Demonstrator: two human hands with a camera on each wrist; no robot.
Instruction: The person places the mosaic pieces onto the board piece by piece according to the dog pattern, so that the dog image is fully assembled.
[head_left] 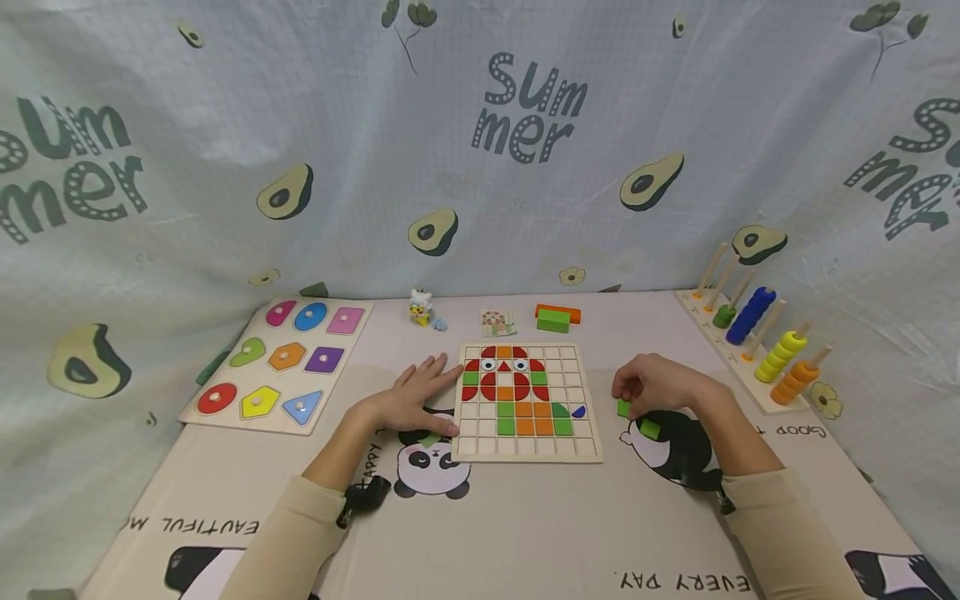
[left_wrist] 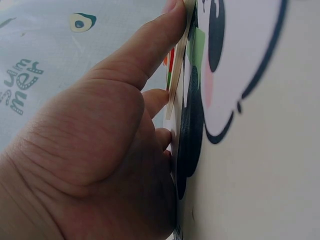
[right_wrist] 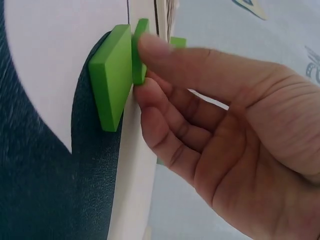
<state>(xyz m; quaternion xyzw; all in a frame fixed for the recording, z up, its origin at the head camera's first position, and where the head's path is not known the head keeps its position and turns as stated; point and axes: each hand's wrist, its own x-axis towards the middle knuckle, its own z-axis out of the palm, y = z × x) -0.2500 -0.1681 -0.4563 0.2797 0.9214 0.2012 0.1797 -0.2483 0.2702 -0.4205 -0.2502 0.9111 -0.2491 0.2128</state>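
A wooden grid board (head_left: 472, 450) lies mid-table, with red, orange, green and white tiles forming a figure with two eyes; a small blue piece (head_left: 579, 412) sits at its right. My left hand (head_left: 411, 401) rests flat at the board's left edge, fingers spread; in the left wrist view the thumb (left_wrist: 150, 47) touches that edge. To the right of the board, my right hand (head_left: 663, 385) pinches a small green tile (right_wrist: 140, 57) between thumb and fingers, just above the cloth. Beside it, another green tile (right_wrist: 112, 75) lies on the cloth's printed animal.
A shape puzzle board (head_left: 262, 425) lies at left. A peg stacker (head_left: 757, 392) with coloured beads stands at right. Along the back are a small figurine (head_left: 420, 308), a picture card (head_left: 498, 322), a green block (head_left: 553, 322) and an orange block (head_left: 573, 314).
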